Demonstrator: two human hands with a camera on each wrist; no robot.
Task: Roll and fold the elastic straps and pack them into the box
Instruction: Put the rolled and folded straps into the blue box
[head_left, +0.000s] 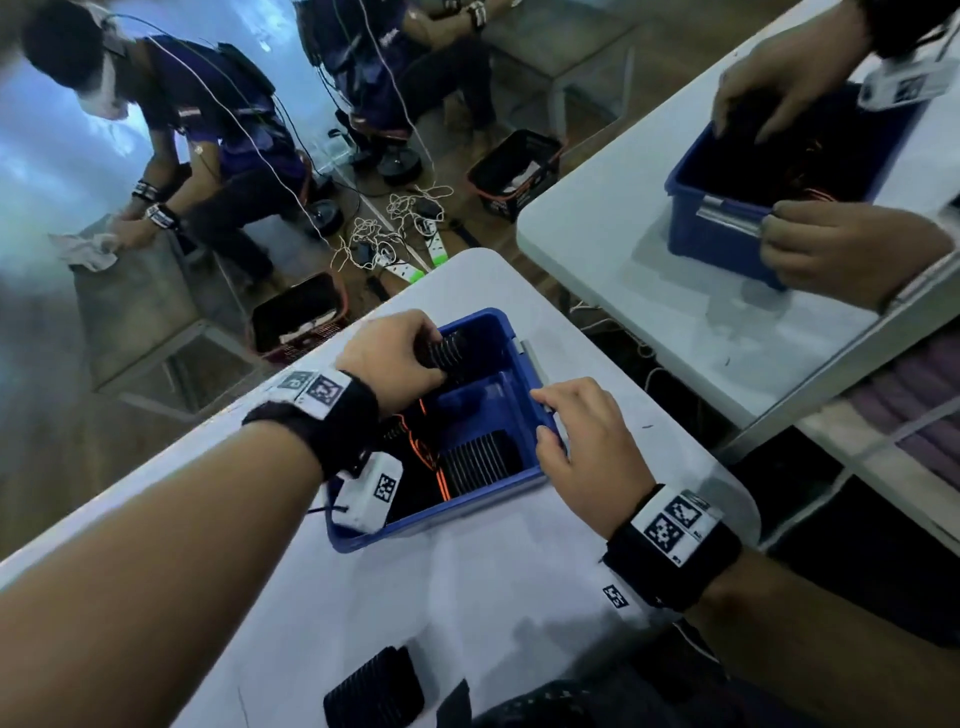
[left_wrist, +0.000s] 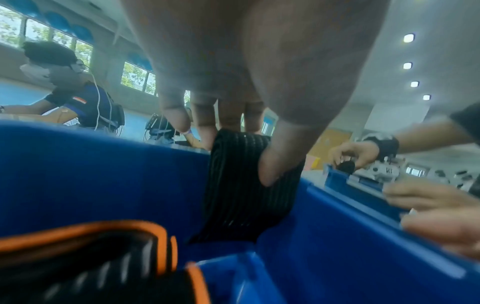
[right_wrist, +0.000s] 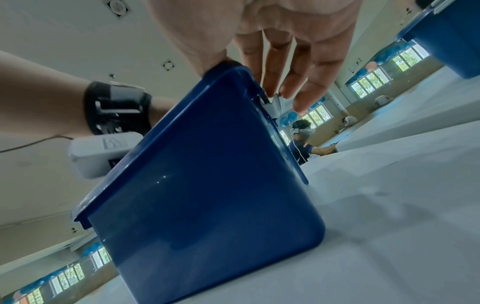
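Note:
A blue plastic box (head_left: 441, 522) stands on the white table in the head view. My left hand (head_left: 410, 358) reaches into its far end and grips a rolled black ribbed strap (head_left: 451, 352), which the left wrist view shows upright against the box wall (left_wrist: 103, 174) as strap (left_wrist: 241, 185). Inside lie a folded black strap (head_left: 480, 462) and orange-edged straps (head_left: 423, 447). My right hand (head_left: 553, 423) holds the box's right rim, thumb on the corner and fingers by the grey latch (right_wrist: 271, 107). Two more black straps (head_left: 374, 691) lie at the table's near edge.
A second white table (head_left: 623, 249) to the right holds another blue box (head_left: 727, 244) with another person's hands in it. Beyond the table edge, seated people, black baskets (head_left: 511, 176) and tangled cables (head_left: 395, 234) fill the floor.

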